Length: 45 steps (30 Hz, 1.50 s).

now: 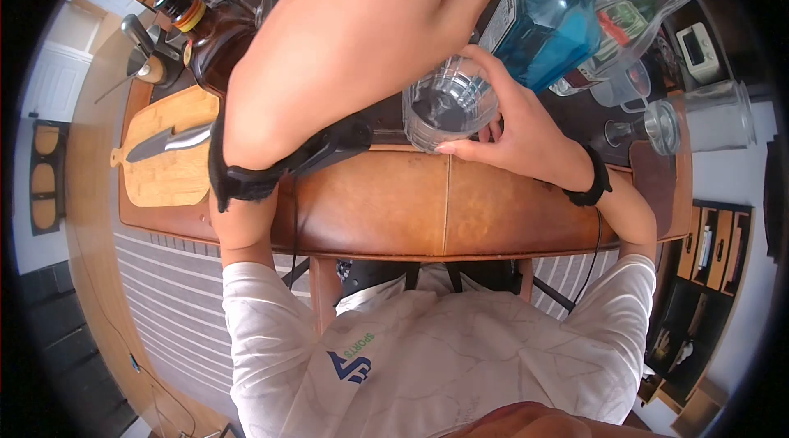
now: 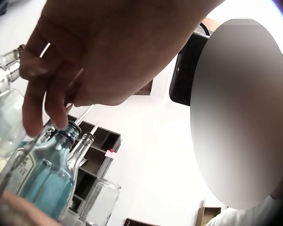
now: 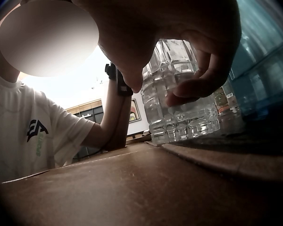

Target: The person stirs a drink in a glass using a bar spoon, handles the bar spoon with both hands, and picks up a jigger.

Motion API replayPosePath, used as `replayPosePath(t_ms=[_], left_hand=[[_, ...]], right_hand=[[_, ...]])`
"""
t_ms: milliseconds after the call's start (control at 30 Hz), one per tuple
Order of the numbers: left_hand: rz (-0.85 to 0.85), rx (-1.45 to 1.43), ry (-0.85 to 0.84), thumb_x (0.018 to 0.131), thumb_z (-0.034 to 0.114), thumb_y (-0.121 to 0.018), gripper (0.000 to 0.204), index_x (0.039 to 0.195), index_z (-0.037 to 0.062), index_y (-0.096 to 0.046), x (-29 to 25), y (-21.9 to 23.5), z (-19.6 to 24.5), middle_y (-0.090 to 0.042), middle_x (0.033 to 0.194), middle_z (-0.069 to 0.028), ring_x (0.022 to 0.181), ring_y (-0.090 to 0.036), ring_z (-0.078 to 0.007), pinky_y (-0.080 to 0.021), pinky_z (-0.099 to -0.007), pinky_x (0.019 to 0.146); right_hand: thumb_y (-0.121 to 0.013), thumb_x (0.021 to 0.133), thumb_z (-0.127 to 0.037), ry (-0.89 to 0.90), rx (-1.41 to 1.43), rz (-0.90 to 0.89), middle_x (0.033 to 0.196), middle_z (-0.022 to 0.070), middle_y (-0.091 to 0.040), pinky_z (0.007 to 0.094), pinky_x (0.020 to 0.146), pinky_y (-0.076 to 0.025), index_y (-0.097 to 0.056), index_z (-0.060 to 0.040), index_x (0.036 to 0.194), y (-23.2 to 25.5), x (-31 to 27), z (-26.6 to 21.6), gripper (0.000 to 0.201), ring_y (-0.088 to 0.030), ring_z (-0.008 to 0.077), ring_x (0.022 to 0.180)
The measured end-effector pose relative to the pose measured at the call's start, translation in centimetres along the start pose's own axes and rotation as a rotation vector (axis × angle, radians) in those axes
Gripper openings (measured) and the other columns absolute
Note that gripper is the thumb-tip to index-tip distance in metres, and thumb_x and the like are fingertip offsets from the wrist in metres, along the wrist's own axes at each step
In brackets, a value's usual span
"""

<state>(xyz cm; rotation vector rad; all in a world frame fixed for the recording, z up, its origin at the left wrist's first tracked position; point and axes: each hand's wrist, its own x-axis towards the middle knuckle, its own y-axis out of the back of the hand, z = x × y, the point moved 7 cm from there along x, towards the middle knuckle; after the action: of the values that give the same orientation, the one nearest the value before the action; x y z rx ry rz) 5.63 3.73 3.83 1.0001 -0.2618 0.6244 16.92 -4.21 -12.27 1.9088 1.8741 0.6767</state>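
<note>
My right hand [image 1: 526, 122] grips a cut-patterned clear glass [image 1: 423, 122] from its right side, thumb at the near side. Clear liquid [image 3: 179, 113] shows in the glass, which stands by the table's padded brown edge. My left hand [image 1: 353, 35] is raised above and left of the glass, its fingers pointing downward in the left wrist view. Between those fingers runs a thin, blurred rod [image 2: 20, 157], slanting down toward my right hand; its kind I cannot tell. A square blue bottle [image 1: 542, 27] stands just beyond the glass.
At left, a knife [image 1: 168, 142] lies on a wooden board [image 1: 156, 183], beside a brown bottle [image 1: 218, 48] with a pourer. Right of the blue bottle are a clear bottle [image 1: 625, 27], a plastic measuring cup [image 1: 620, 91], a metal jigger [image 1: 633, 132] and a tall glass vessel [image 1: 715, 117].
</note>
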Motion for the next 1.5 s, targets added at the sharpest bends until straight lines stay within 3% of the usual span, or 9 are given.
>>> replayPosePath(t_ms=[100,233,433,700,833,967,1167,1267,1500], left_hand=[[0.05,-0.157,0.013,0.1,0.014,-0.058,0.036,0.07,-0.0048,-0.054,0.1,-0.5,-0.4,-0.051,0.055,-0.0221,0.046,-0.05,-0.0376,-0.04,-0.0411,0.048],[0.094,-0.008,-0.093,0.102,0.024,-0.063,0.036,0.078,-0.0031,-0.062,-0.1,-1.7,-1.6,-0.057,0.057,-0.0052,0.051,-0.053,-0.009,-0.041,-0.0279,0.049],[0.132,0.082,-0.14,0.102,0.022,-0.059,0.036,0.077,-0.0032,-0.059,-0.7,-0.7,-0.3,-0.055,0.066,-0.0186,0.06,-0.051,-0.0407,-0.04,-0.0449,0.056],[0.045,0.1,-0.286,0.104,0.016,-0.051,0.023,0.105,-0.001,-0.067,-1.4,-1.3,1.7,-0.055,0.087,-0.0167,0.081,-0.057,-0.0368,-0.046,-0.0442,0.072],[-0.004,0.109,-0.289,0.103,0.019,-0.056,0.028,0.118,-0.0014,-0.067,-1.4,-1.6,3.0,-0.064,0.096,-0.0183,0.09,-0.062,-0.0374,-0.05,-0.0421,0.078],[0.4,0.43,-0.1,0.09,0.017,-0.074,0.028,0.11,-0.0006,-0.065,-3.4,0.6,5.0,-0.061,0.081,-0.012,0.074,-0.062,-0.0312,-0.05,-0.0404,0.064],[-0.223,0.158,-0.616,0.086,0.017,-0.073,0.017,0.083,0.0051,-0.062,-7.4,-9.0,10.1,-0.06,0.072,-0.0065,0.062,-0.059,-0.0248,-0.046,-0.0352,0.057],[-0.621,0.196,-0.591,0.092,0.036,-0.069,0.032,0.085,0.0071,-0.059,-11.3,-16.5,8.9,-0.056,0.077,-0.0062,0.07,-0.06,-0.0238,-0.048,-0.035,0.06],[-0.795,0.223,-0.513,0.092,0.038,-0.068,0.039,0.109,0.0028,-0.065,-14.4,-20.9,4.4,-0.06,0.084,-0.0077,0.082,-0.063,-0.024,-0.052,-0.0348,0.068]], right_hand=[[-0.09,0.075,-0.037,-0.005,-0.01,-0.003,0.117,0.0192,-0.064,0.0304,0.058,-0.05,-0.031,-0.0014,0.153,0.0,-0.1,0.0,0.104,-0.059,0.0185,0.063],[-0.088,0.077,-0.037,-0.04,-0.056,-0.014,0.124,0.0216,-0.061,0.0323,0.061,-0.051,-0.028,-0.0005,0.155,-0.1,-0.5,0.1,0.104,-0.059,0.0205,0.062],[-0.084,0.083,-0.025,-0.012,-0.081,0.093,0.139,0.0221,-0.052,0.0316,0.066,-0.053,-0.027,-0.0002,0.157,1.7,-1.9,-3.7,0.096,-0.056,0.0163,0.06],[-0.078,0.088,-0.016,0.297,-0.149,0.241,0.107,0.015,-0.068,0.0336,0.062,-0.052,-0.062,-0.0008,0.125,5.6,-0.6,-9.6,0.044,-0.065,0.0195,0.066],[-0.07,0.09,-0.013,0.61,-0.182,0.318,0.086,0.0208,-0.067,0.0444,0.066,-0.052,-0.068,0.0018,0.098,6.5,0.6,-10.8,0.017,-0.066,0.0397,0.075],[-0.067,0.092,-0.016,0.556,-0.254,0.378,0.085,0.0231,-0.067,0.0488,0.069,-0.051,-0.066,0.0035,0.084,8.1,0.3,-11.3,0.021,-0.065,0.0432,0.081],[-0.061,0.1,-0.018,0.537,-0.234,0.23,0.066,0.0221,-0.057,0.0472,0.063,-0.045,-0.058,0.0025,0.078,8.2,-0.6,-10.3,0.03,-0.058,0.0438,0.069],[-0.059,0.1,-0.018,0.529,-0.272,0.113,0.064,0.0208,-0.056,0.0484,0.06,-0.043,-0.058,0.0028,0.08,7.9,-0.7,-10.3,0.029,-0.057,0.0423,0.064],[-0.059,0.099,-0.017,0.627,-0.354,0.164,0.065,0.0204,-0.057,0.0463,0.06,-0.045,-0.064,0.0011,0.088,8.1,-0.9,-10.0,0.022,-0.058,0.0404,0.064]])
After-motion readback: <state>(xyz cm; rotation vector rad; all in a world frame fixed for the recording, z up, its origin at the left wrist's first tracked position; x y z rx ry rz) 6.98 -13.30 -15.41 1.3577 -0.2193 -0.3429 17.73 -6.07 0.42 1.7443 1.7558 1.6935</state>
